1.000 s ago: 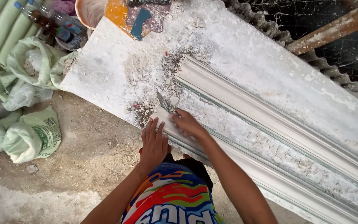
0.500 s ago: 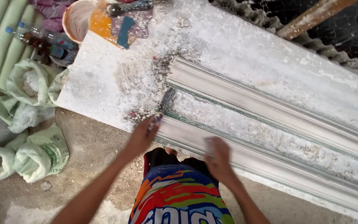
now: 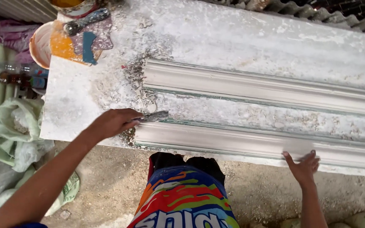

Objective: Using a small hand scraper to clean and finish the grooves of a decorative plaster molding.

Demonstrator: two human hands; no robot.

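Two long white plaster mouldings lie side by side on a plaster-crusted white table (image 3: 68,105). My left hand (image 3: 114,122) grips a small metal scraper (image 3: 153,116) whose blade rests at the left end of the near moulding (image 3: 233,141), in the strip between the two. The far moulding (image 3: 254,86) runs parallel behind it. My right hand (image 3: 304,164) lies flat with fingers spread on the near moulding's front edge, further right.
A putty knife (image 3: 85,21) and a blue scraper (image 3: 88,46) lie on an orange-stained board at the table's far left corner, beside a bowl (image 3: 39,44). Bottles (image 3: 17,78) and white sacks (image 3: 17,122) sit on the floor at left. Corrugated sheeting (image 3: 339,19) runs behind the table.
My hands have spread apart: the left one has moved left and now holds the scraper at the moulding's end, the right one has slid far right along the near moulding. The view shifted left.
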